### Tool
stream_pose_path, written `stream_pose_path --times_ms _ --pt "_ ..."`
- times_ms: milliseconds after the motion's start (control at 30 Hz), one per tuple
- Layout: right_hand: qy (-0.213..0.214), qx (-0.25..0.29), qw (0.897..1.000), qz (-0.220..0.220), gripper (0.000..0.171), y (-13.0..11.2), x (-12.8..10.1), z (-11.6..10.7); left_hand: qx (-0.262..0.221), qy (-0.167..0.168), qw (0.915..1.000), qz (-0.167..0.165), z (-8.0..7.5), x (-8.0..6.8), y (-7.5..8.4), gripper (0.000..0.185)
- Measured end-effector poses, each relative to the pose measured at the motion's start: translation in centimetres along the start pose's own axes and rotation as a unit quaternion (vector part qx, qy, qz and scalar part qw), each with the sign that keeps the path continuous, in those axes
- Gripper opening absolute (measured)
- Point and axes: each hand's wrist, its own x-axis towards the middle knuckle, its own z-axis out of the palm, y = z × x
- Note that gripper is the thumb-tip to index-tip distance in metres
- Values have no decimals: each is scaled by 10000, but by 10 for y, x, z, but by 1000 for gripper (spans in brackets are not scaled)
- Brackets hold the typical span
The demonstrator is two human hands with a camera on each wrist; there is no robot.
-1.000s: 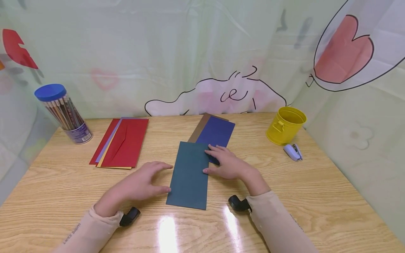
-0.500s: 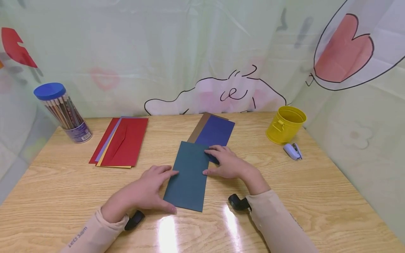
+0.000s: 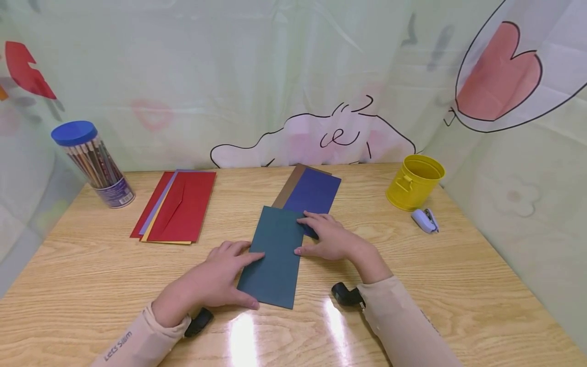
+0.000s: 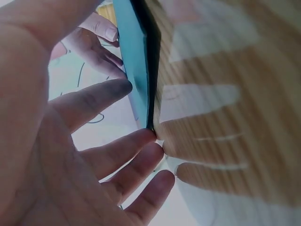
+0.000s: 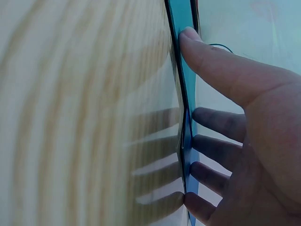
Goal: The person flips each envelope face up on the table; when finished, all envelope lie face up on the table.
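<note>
A dark teal envelope (image 3: 274, 255) lies on the table between both hands, its far end overlapping a blue envelope (image 3: 317, 189) and a brown one (image 3: 289, 187). My left hand (image 3: 224, 275) is at its left edge, index finger extended over the face and thumb by the near corner. In the left wrist view, the other fingertips (image 4: 164, 176) rest along the edge and tabletop. My right hand (image 3: 334, 237) has its thumb on the teal envelope's right edge. The right wrist view shows its spread fingertips (image 5: 200, 141) against the teal and blue envelopes.
At the left lies a stack of envelopes: red (image 3: 194, 209), purple and yellow. Behind it a blue-lidded tub of pencils (image 3: 98, 165) stands by the curtain. To the right are a yellow bucket (image 3: 405, 191) and a small lilac stapler (image 3: 424, 220).
My left hand has moved right and nearer, its index finger now over the teal envelope. The envelope's near end has swung slightly left. My right hand has stayed almost still.
</note>
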Motion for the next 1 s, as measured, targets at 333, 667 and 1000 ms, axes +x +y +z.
stream_pose_path --times_ms 333,667,1000 --pt "3 9 10000 -98 72 2 -2 -1 502 85 9987 53 -1 0 1 89" --pt "28 54 9999 -96 71 4 0 0 750 93 9970 136 -5 -2 1 73" --pt "0 73 10000 -41 73 4 0 -1 135 -131 9984 531 -15 -5 3 47"
